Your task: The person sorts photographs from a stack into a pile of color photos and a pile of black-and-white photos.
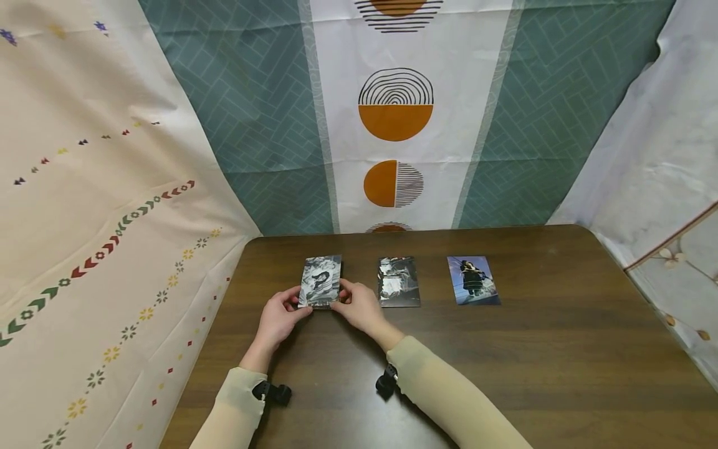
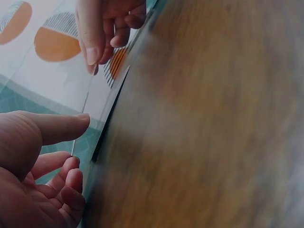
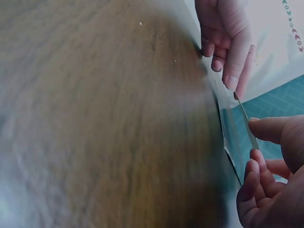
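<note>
A small black-and-white photo (image 1: 320, 280) is held between both hands at the left of the row, close over the table. My left hand (image 1: 280, 315) pinches its lower left edge between thumb and fingers. At the lower right edge, my right hand (image 1: 361, 305) grips it the same way. Both wrist views show the photo almost edge-on, as a thin line (image 3: 247, 122) running between the two hands. To the right lie a second black-and-white photo (image 1: 399, 282) and a colour photo (image 1: 473, 280) with a dark figure on blue.
The brown wooden table (image 1: 538, 374) has rounded far corners. A green and white patterned cloth (image 1: 269, 125) hangs behind it, a cream embroidered cloth (image 1: 112, 218) at the left and a whitish cloth (image 1: 662, 156) at the right. In the left wrist view, a thin dark edge (image 2: 112, 114) lies beside the held photo.
</note>
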The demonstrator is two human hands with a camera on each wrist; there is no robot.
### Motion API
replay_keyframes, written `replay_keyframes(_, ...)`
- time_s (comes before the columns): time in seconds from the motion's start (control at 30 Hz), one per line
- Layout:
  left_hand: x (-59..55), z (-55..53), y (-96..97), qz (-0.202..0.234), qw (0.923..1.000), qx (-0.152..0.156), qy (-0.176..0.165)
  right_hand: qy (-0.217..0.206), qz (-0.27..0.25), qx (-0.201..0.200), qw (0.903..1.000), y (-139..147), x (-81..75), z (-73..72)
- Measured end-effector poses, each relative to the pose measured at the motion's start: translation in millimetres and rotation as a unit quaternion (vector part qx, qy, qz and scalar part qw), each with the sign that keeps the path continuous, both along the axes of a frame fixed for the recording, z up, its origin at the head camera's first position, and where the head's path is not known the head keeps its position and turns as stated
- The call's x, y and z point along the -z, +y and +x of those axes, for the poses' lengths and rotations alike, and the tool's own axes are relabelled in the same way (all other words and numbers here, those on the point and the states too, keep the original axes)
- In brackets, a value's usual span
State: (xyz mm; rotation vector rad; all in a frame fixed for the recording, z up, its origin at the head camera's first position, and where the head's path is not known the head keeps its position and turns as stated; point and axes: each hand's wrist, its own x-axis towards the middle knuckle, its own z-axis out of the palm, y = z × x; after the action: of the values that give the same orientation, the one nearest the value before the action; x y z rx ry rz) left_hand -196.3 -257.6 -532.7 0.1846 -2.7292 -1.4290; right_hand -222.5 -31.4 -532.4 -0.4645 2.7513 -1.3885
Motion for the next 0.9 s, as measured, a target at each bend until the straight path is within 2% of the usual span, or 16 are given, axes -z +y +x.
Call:
replay_keyframes(0.23, 1.5, -3.2, -4.0, -0.007, 0.9998, 0.007, -0.018, 0.003, 0.048, 0.004, 0.9988, -2.8, 7.3, 0.3)
replay_keyframes(0.43, 1.3, -5.5, -5.4, -0.051, 0.9978, 0.034, -0.027, 0.014, 0.089, 0.004, 0.9959, -2.5, 9.3, -1.2)
replay_keyframes(0.57, 1.1, -5.6, -5.4, -0.072, 0.9959, 0.048, -0.028, 0.019, 0.104, 0.003, 0.9943, -2.2, 9.1, -1.8)
replay_keyframes(0.9, 1.2, -8.2, -5.8, -0.086, 0.9944, 0.056, -0.026, 0.017, 0.128, 0.007, 0.9916, -3.1, 9.2, -2.8)
